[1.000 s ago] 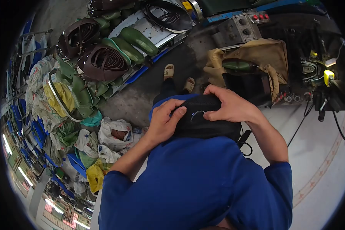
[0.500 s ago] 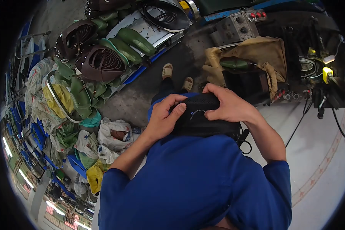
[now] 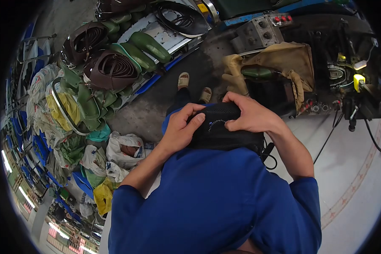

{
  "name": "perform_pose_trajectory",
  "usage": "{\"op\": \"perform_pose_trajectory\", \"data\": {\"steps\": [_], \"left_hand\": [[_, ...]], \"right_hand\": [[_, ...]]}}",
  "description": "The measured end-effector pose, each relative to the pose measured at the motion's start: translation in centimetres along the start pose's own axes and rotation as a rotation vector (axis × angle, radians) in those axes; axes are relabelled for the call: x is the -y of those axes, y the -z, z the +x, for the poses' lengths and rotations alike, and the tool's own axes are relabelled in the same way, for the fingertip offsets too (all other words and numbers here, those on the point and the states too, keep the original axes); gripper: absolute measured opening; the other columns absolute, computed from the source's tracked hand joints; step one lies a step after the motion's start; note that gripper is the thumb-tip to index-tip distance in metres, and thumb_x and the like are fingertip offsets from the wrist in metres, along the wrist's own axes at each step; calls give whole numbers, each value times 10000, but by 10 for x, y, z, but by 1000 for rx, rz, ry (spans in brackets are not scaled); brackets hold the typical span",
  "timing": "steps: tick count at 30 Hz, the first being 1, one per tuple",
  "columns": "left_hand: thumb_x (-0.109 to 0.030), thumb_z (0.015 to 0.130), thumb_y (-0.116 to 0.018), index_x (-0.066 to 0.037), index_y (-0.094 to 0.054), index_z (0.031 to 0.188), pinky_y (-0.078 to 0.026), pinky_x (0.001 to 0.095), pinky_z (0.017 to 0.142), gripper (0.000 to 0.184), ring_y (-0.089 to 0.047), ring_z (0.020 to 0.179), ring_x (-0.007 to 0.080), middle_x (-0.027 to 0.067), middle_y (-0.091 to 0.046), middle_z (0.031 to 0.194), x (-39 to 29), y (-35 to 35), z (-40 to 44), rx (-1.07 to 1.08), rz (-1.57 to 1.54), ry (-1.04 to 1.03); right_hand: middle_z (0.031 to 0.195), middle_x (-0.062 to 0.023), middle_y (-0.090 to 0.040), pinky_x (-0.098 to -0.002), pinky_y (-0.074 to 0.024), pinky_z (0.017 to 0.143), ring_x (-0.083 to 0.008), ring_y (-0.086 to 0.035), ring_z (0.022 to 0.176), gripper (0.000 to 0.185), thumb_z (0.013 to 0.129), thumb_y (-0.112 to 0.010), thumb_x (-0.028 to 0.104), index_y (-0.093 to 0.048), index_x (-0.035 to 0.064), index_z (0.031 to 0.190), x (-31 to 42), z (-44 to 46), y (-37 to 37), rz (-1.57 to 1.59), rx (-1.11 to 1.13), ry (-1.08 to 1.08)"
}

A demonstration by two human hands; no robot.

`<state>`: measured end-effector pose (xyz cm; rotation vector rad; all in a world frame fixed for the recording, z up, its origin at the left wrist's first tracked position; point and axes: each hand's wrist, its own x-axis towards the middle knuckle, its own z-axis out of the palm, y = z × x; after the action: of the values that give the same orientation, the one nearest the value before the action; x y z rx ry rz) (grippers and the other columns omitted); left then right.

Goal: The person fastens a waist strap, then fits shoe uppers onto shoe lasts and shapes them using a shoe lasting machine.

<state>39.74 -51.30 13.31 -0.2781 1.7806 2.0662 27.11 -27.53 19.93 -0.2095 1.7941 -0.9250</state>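
Observation:
Against my waist sits a black pouch [image 3: 226, 139] with a mesh-like top and a small beaded cord [image 3: 216, 122] lying on its face. My left hand [image 3: 181, 129] grips the pouch's left edge, thumb on top and fingers curled over the far side. On the other edge, my right hand [image 3: 254, 115] holds it in the same way, the thumb bent in near the cord. A thin black cable [image 3: 270, 157] loops out at the pouch's right side. What is inside the pouch is hidden.
Brown coiled straps [image 3: 112, 70] and green shoe forms [image 3: 150, 46] lie on a metal bench at upper left. Several plastic bags [image 3: 123, 148] are heaped at left. At right stands a machine with a control box [image 3: 264, 29], a tan cloth [image 3: 290, 55] and a yellow part [image 3: 359, 82].
The view has shifted very slightly. Both hands keep the same hold on the pouch, with no clear finger movement.

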Motion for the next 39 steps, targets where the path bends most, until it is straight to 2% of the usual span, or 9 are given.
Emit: {"op": "perform_pose_trajectory", "data": {"steps": [10, 14, 20, 28, 31, 33, 35, 37, 39], "left_hand": [[-188, 1080, -638, -32, -708, 1196, -529, 314, 802, 206, -683, 862, 192, 99, -715, 951, -13, -6, 3, -45, 204, -26], [-186, 1084, -629, -37, -711, 1192, -525, 313, 792, 201, -677, 849, 189, 96, -711, 935, -15, -8, 5, -41, 218, -2], [-187, 1088, -624, -28, -713, 1165, -512, 313, 751, 198, -656, 792, 174, 92, -696, 873, -16, -10, 7, -66, 205, 2], [-201, 1113, -603, -18, -717, 1183, -475, 274, 679, 226, -552, 707, 81, 24, -612, 737, -20, -11, 8, -83, 200, 22], [-194, 1115, -600, -16, -717, 1197, -474, 271, 679, 229, -547, 709, 72, 18, -614, 737, -16, -11, 8, -80, 189, 7], [-199, 1117, -600, -13, -716, 1194, -472, 270, 677, 233, -546, 708, 72, 13, -612, 735, -10, -11, 9, -89, 184, -16], [-204, 1119, -600, -11, -716, 1192, -471, 269, 674, 237, -544, 707, 72, 8, -610, 734, -11, -11, 8, -96, 178, -38], [-243, 1146, -574, 2, -702, 1208, -441, 226, 742, 283, -520, 825, 35, -53, -631, 887, -17, -9, 6, -53, 131, 79], [-244, 1148, -571, 0, -700, 1220, -442, 224, 753, 285, -524, 838, 35, -53, -638, 901, -15, -7, 6, -49, 147, 71]], "right_hand": [[959, -103, -675, -340, -521, 813, -181, -627, 891, 534, 742, -818, 223, -591, 5, 1173, -4, -1, 4, 4, -5, 31], [959, -105, -673, -342, -521, 811, -187, -628, 888, 532, 735, -815, 221, -593, 5, 1167, -4, -2, 6, 20, 1, 10], [977, -130, -682, -360, -524, 825, -226, -647, 900, 547, 730, -814, 243, -594, 5, 1170, -6, -1, 9, -27, -25, 33], [1041, -162, -686, -382, -522, 864, -253, -658, 970, 589, 732, -832, 279, -591, 2, 1193, -9, 1, 11, -54, -12, 69], [1039, -169, -687, -389, -523, 868, -267, -662, 970, 593, 734, -830, 278, -589, 1, 1200, -10, 2, 12, -88, -26, 101], [1146, -219, -678, -417, -515, 948, -369, -657, 1102, 630, 739, -791, 335, -588, -10, 1226, -7, 1, 14, -103, 14, 56], [1154, -218, -676, -419, -515, 948, -371, -654, 1108, 640, 739, -791, 337, -586, -15, 1233, -7, 0, 13, -108, 7, 63], [1162, -217, -674, -420, -515, 949, -372, -652, 1114, 650, 738, -791, 338, -584, -19, 1240, -6, 0, 14, -113, -1, 71], [1179, -212, -672, -423, -515, 953, -374, -648, 1128, 665, 740, -788, 351, -588, -28, 1249, -6, 0, 14, -130, 10, 67]]}}
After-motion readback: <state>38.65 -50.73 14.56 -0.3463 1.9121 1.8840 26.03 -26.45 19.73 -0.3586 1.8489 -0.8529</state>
